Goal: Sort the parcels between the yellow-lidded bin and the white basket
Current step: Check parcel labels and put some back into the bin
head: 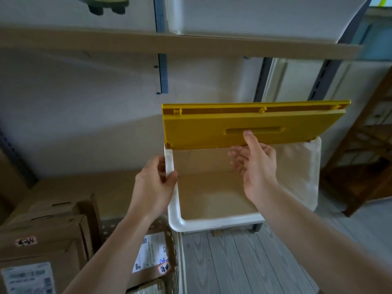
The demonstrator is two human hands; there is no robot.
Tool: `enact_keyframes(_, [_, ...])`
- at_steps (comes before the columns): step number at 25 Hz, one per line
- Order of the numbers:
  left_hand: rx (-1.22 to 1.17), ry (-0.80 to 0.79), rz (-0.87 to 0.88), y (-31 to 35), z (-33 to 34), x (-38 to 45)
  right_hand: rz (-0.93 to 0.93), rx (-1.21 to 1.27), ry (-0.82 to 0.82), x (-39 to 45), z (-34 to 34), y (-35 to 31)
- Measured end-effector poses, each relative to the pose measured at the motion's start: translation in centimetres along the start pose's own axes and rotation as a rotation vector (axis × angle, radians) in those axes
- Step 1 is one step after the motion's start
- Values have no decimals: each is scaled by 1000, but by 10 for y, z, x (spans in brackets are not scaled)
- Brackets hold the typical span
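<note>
Two hands: both are on the bin, and no parcel is carried.
Bin: the white bin [214,222] stands on the grey plank floor [244,262], under a shelf; its inside looks empty as far as it shows.
Lid: the yellow lid [244,126] is raised and tilted back on its far hinge.
Right hand: the right hand [254,164] grasps the lid's front edge, thumb on top near the handle recess, fingers underneath.
Left hand: the left hand [156,183] grips the left rim of the bin, thumb inside and fingers outside.
White basket: the white basket [178,251] with a perforated wall stands just beside the bin, lower left; a labelled parcel [148,257] lies in it.
Risk, lid: I judge the lid may fall shut if the right hand lets go too early, because it does not seem to lean on anything behind.
Risk, bin: the bin may slide or tip if the lid is pushed back while the left hand loosens.
Risk, sorting: a parcel may go to the wrong container if its label is not read.
Surroundings: brown cardboard boxes [42,240] are stacked at the left, a pale wall with a wooden shelf [148,43] behind, a dark wooden rack [364,166] at the right.
</note>
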State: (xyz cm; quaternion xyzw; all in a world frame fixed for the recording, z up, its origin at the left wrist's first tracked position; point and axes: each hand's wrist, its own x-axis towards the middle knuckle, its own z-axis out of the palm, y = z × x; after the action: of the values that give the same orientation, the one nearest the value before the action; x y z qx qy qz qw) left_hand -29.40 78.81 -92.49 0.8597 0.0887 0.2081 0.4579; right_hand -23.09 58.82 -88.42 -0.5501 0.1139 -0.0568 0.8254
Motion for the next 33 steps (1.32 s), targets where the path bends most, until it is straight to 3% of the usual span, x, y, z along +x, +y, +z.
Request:
enact_keyframes(9, [-21, -20, 36, -5, -2, 2, 97, 69, -120, -5, -30, -15])
enact_keyframes(15, [-74, -47, -48, -11, -5, 1, 40, 45, -144, -25, -47, -21])
enact_keyframes(23, [78, -34, 2, -4, -5, -6, -39, 35, -243, -55, -91, -13])
enact_keyframes(33, [-221, -102, -84, -8, -5, -11, 199, -115, -197, -76, -137, 38])
